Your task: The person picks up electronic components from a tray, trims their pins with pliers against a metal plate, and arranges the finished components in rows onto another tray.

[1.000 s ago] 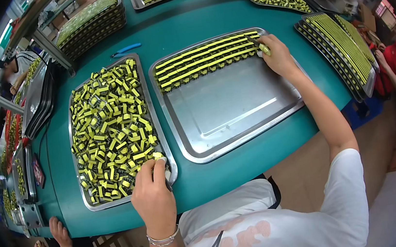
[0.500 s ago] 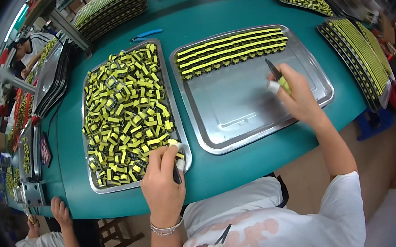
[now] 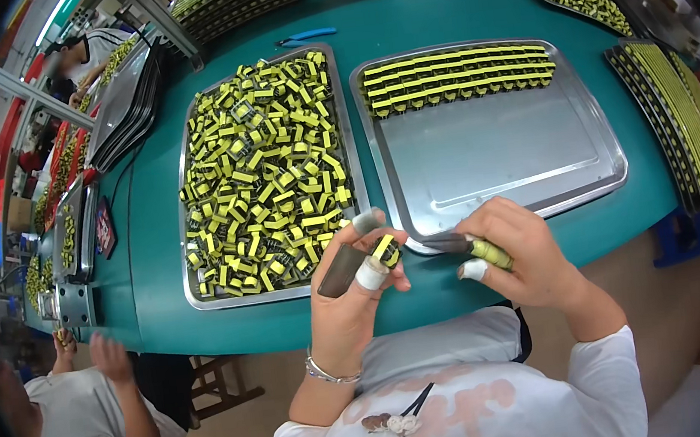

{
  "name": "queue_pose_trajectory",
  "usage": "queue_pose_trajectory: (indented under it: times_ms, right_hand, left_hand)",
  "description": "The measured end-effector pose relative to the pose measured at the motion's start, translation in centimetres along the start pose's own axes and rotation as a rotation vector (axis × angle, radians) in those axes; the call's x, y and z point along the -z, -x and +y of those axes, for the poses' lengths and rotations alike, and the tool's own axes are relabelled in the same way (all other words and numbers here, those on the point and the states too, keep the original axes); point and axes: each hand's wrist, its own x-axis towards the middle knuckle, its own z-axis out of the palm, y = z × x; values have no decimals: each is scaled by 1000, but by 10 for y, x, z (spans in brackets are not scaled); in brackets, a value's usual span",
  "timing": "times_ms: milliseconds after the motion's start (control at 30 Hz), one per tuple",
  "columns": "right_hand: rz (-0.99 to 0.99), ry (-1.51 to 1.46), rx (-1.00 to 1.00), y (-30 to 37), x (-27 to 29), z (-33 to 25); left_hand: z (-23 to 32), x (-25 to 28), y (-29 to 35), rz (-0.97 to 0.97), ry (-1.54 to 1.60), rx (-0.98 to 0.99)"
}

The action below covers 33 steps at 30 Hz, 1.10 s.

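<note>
Between the taped thumb and fingertips of my left hand is a small yellow-and-black coil component. A dark flat piece also rests in that hand, against the palm. My right hand grips a dark, pointed tool with a yellow-green wrapped handle, its tip directed at the left hand but apart from it. Both hands are over the near table edge. Behind the left hand lies a metal tray heaped with loose components. The right-hand metal tray has rows of upright components along its far side.
Blue-handled pliers lie beyond the loose pile. Stacked filled trays stand at far left and at right. More dark trays lean at left. A co-worker's hand is by the near left table edge.
My left hand has risen from the loose pile with a component. My right hand has come with its tool from over the right tray toward the left hand. The whole view has shifted.
</note>
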Motion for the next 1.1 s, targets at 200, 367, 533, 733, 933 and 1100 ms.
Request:
queue_pose_trajectory:
  times_ms: [200, 367, 533, 733, 933, 1100]
  right_hand:
    - [19, 15, 28, -3, -13, -3]
    - [51, 100, 37, -6, -15, -5]
    - [69, 149, 51, -5, -16, -6]
    - [95, 216, 93, -3, -20, -3]
    - [87, 303, 99, 1, -24, -2]
    - [86, 200, 29, -2, -20, -3]
  left_hand:
    - [-3, -4, 0, 74, -34, 0]
    - [-6, -1, 1, 84, -189, -85]
    - [-6, -6, 3, 125, -303, -107]
    - [-10, -5, 3, 140, -344, -138]
    - [-12, -7, 4, 168, -445, -204]
    - [-11, -9, 2, 162, -443, -193]
